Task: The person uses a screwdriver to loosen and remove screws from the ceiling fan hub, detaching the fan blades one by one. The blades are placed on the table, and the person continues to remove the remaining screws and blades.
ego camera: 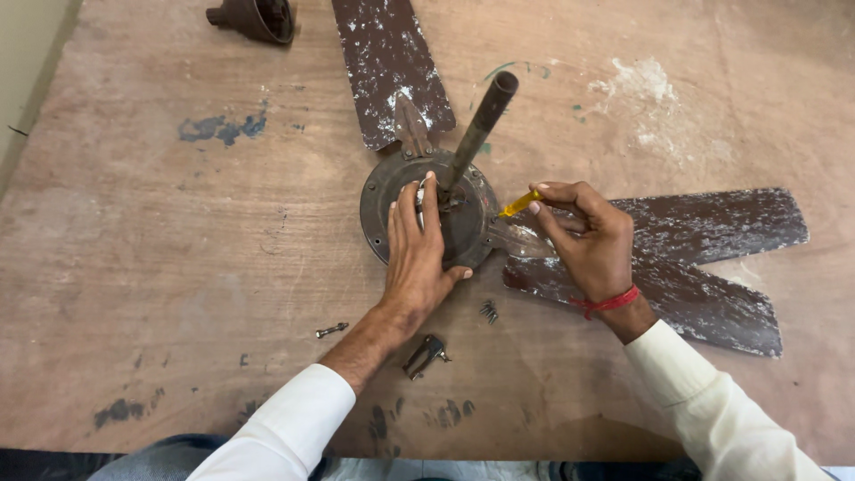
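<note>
A worn brown plywood tabletop [178, 223] fills the view, scuffed, with blue paint smears at the far left, a white powdery patch at the far right and dark smudges along the near edge. A pale strip of wall or floor shows at the far left corner.

One ceiling fan motor [463, 227], round and dark, lies at the middle of the board with one rusty down rod [481, 125] rising from its hub, tilted toward the far right. Three brown blades [392, 62], flecked with white, show: one pointing far, two spreading to the right, overlapping near the motor.

The left hand [417, 258] lies flat on the motor's near-left rim, fingers extended toward the hub, gripping nothing that can be seen. The right hand [583, 236] is curled closed around one yellow-handled screwdriver [519, 204], its tip aimed at the motor's right side.

Near the hands lie one loose screw [330, 330] to the left, one small metal bracket [426, 355] and one small dark spring-like piece [488, 311]. One dark cup-shaped canopy [258, 18] sits at the far edge.
</note>
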